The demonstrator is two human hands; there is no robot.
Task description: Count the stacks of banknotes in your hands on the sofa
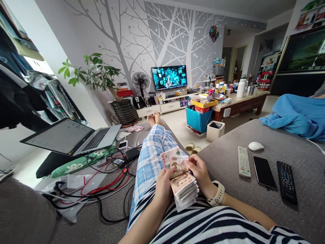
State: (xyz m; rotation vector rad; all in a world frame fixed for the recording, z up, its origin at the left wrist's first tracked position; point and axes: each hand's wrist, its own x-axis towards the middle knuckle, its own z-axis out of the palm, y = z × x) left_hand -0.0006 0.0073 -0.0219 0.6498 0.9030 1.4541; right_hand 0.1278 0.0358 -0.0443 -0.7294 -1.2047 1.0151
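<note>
A thick stack of banknotes (185, 189) rests against my lap, an orange-brown 20 note on top. My left hand (164, 183) is closed round its left side, the thumb pressing on the notes. My right hand (200, 171) pinches the right edge of a brownish banknote (179, 165) just above the stack, and my left thumb touches that note too. Behind it a pinkish 50 note (167, 158) sticks out to the upper left. A pale wristwatch (218, 194) is on my right wrist. Fingers beneath the notes are hidden.
To the right on the grey sofa lie a pale remote (244, 162), a phone (264, 172), a black remote (286, 181) and a white mouse (256, 146). Left of my legs are tangled cables (109, 189) and an open laptop (76, 137). A cluttered coffee table (241, 101) stands ahead.
</note>
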